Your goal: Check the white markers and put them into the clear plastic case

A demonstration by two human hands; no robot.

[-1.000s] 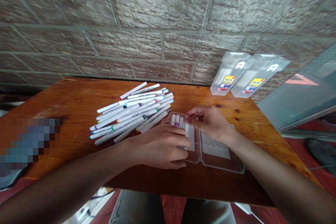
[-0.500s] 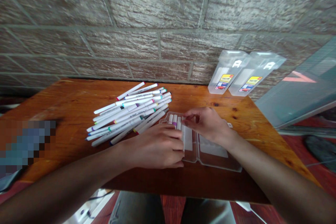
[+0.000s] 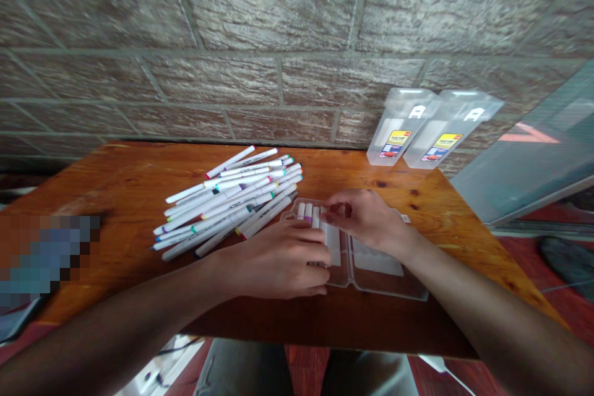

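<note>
An unfolded clear plastic case (image 3: 349, 272) lies on the table in front of me. Several white markers (image 3: 309, 211) stand side by side in its left half, one with a purple band. My right hand (image 3: 366, 216) pinches the top end of the rightmost marker at the case's far edge. Over the near part of the case is my left hand (image 3: 288, 257), its fingers curled down around the lower end of that marker; the fingertips are mostly hidden. Left of the case lies a loose pile of white markers (image 3: 227, 198) with coloured cap ends.
Two clear cases (image 3: 399, 130) with yellow and blue labels stand at the back right against the brick wall (image 3: 232, 74). A pixelated dark device (image 3: 41, 266) lies at the left table edge. A white power strip (image 3: 158, 371) is below the table.
My left hand has shifted slightly right over the case. My right hand stays almost where it was, at the marker's top end. The marker pile has not moved.
</note>
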